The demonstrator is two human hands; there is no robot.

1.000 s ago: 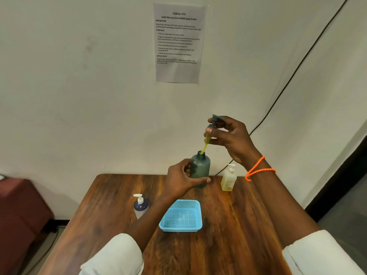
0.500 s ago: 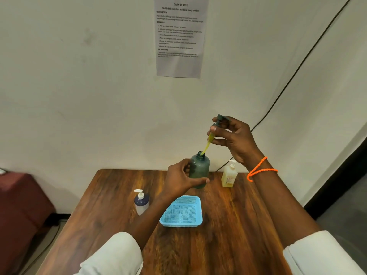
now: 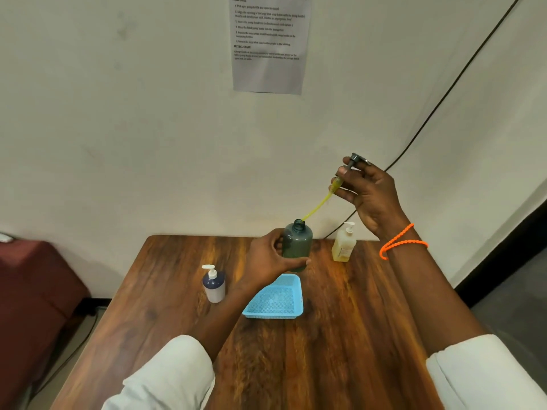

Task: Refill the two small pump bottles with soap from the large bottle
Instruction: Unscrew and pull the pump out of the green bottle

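Observation:
My left hand (image 3: 270, 257) grips a dark green bottle (image 3: 298, 242) and holds it upright above the table, its neck uncapped. My right hand (image 3: 368, 192) pinches the bottle's dark pump head (image 3: 353, 161) up and to the right. The pump's yellow tube (image 3: 318, 207) slants down, and only its tip is still inside the neck. A small pump bottle with a dark blue top half (image 3: 213, 284) stands at the left. A small yellow pump bottle (image 3: 343, 247) stands at the back right by the wall.
A light blue mesh basket (image 3: 275, 313) lies on the wooden table (image 3: 340, 350) under the held bottle. A dark red seat (image 3: 32, 291) is left of the table. A black cable (image 3: 444, 96) runs down the wall behind my right hand. A printed sheet (image 3: 269, 45) hangs above.
My right hand has lifted the pump head up and to the right, drawing most of the yellow tube out of the green bottle. My left hand has kept the bottle still.

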